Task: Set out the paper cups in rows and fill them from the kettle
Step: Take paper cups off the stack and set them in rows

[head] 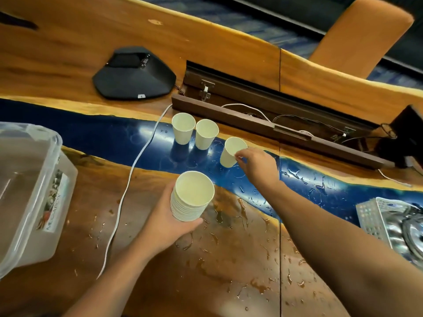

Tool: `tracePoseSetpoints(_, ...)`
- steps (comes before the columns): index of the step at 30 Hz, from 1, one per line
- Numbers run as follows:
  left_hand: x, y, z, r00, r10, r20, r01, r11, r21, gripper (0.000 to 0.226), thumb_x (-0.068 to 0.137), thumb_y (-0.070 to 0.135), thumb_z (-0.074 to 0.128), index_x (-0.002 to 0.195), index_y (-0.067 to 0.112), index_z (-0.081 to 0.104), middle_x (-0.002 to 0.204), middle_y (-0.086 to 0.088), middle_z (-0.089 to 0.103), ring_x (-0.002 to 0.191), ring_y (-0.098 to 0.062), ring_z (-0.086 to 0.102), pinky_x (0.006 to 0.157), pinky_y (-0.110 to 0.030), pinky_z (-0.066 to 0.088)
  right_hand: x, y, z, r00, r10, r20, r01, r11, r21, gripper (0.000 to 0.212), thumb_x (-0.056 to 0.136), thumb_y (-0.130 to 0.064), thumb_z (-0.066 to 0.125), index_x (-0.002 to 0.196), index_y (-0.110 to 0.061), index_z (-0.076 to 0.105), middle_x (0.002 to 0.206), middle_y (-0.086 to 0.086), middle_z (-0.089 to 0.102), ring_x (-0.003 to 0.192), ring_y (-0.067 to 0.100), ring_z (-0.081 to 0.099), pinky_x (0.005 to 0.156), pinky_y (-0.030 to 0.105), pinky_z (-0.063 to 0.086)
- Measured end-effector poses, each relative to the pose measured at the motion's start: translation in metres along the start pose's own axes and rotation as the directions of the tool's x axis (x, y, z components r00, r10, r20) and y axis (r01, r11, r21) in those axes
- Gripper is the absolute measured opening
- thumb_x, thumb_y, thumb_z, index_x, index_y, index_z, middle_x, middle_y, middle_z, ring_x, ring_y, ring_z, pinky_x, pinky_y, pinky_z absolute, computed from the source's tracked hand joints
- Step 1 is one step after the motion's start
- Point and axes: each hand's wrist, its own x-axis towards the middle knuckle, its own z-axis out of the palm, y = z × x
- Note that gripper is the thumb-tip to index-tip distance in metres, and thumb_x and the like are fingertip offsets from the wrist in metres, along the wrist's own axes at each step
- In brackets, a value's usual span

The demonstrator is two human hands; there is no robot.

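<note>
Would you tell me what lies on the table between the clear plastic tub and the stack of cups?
In the head view, a white cable runs down the wet table between the plastic tub and the stack of cups held by the left hand.

Left hand (167,216) gripping cup stack (191,197), right hand (256,165) pinching third cup (231,152), seemingly tilted

Two bare forearms enter from the bottom edge of the head view, with no sleeves, cuffs or gloves visible anywhere along them. The left hand (164,221) and the right hand (257,167) are both bare, with no rings, watch, bracelet or wristband showing on the fingers or wrists. The right forearm appears larger and broader because it lies nearer the wide-angle camera, and nothing of the person above the forearms is in view
</note>
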Motion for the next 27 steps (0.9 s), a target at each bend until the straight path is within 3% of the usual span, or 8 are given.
tracePoseSetpoints(9, 0.015, 0.008, 0.007, 0.999, 0.006, 0.048, -0.008, 0.999, 0.039, 0.09, 0.065, 0.026, 0.093, 0.115, 0.065, 0.028, 0.111, 0.044, 0.043, 0.11, 0.023, 0.04, 0.076, -0.003, 0.04, 0.039, -0.003, 0.006, 0.995, 0.087, 0.039, -0.087, 0.996, 0.017, 0.021, 0.093, -0.025, 0.068, 0.114, -0.024, 0.072, 0.121, 0.003, 0.069, 0.101, 0.025, 0.066, 0.079, 0.035, 0.056)
tracePoseSetpoints(17, 0.022, 0.008, 0.014, 0.998, -0.004, 0.069, 0.0, 0.999, 0.053, 0.09, 0.066, 0.028, 0.092, 0.127, 0.051, 0.03, 0.121, 0.028, 0.047, 0.116, -0.001, 0.049, 0.087, -0.012, 0.043, 0.045, -0.001, 0.008, 0.993, 0.099, 0.064, -0.103, 0.993, 0.059, 0.028, 0.092, -0.027, 0.068, 0.12, -0.024, 0.069, 0.126, 0.002, 0.067, 0.103, 0.023, 0.066, 0.08, 0.033, 0.056)
tracePoseSetpoints(22, 0.024, 0.005, 0.018, 0.997, -0.004, 0.073, 0.0, 0.999, 0.051, 0.094, 0.065, 0.03, 0.092, 0.13, 0.053, 0.028, 0.122, 0.029, 0.046, 0.116, 0.003, 0.049, 0.085, -0.011, 0.042, 0.028, -0.009, -0.014, 0.996, 0.082, -0.046, -0.071, 0.977, 0.202, 0.046, 0.091, -0.04, 0.066, 0.135, -0.03, 0.057, 0.136, -0.004, 0.06, 0.115, 0.018, 0.06, 0.089, 0.036, 0.055)
tracePoseSetpoints(27, 0.027, 0.008, 0.023, 0.996, 0.023, 0.089, -0.025, 1.0, 0.019, 0.093, 0.065, 0.025, 0.092, 0.133, 0.045, 0.033, 0.124, 0.029, 0.049, 0.115, 0.01, 0.048, 0.083, -0.006, 0.039, -0.022, -0.03, -0.064, 0.996, -0.068, -0.059, 0.087, 0.899, 0.43, 0.029, 0.097, -0.037, 0.056, 0.121, -0.025, 0.068, 0.121, -0.006, 0.068, 0.102, 0.007, 0.056, 0.089, 0.034, 0.052)
